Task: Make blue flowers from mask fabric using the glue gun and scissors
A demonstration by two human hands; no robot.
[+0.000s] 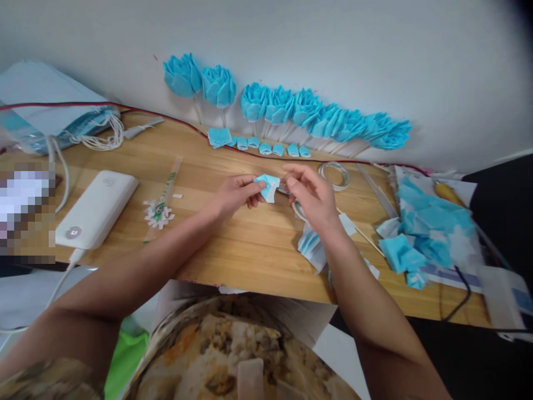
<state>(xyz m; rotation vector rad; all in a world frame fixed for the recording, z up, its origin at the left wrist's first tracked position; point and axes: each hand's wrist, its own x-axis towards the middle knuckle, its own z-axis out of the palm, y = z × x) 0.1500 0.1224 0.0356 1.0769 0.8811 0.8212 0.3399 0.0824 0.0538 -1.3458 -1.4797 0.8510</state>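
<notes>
My left hand [239,191] pinches a small folded piece of blue and white cloth [267,188] between thumb and fingers, above the middle of the wooden table. Close to its right edge, my right hand [310,191] has thumb and fingertips drawn together. What they grip is too small to make out. A thin grey metallic thing [283,190] shows just below those fingertips, partly hidden. Beyond both hands lies a row of small cupped blue pieces [265,148], with a stack of flat blue squares [219,137] at its left end.
Several blue cloth flowers [307,107] on sticks lean along the wall. A tape roll [334,176], pleated blue cloth [310,244] and a pile of blue scraps [433,222] lie right. On the left are a white power bank [97,210], taped white snippets [159,214] and a cable [62,286].
</notes>
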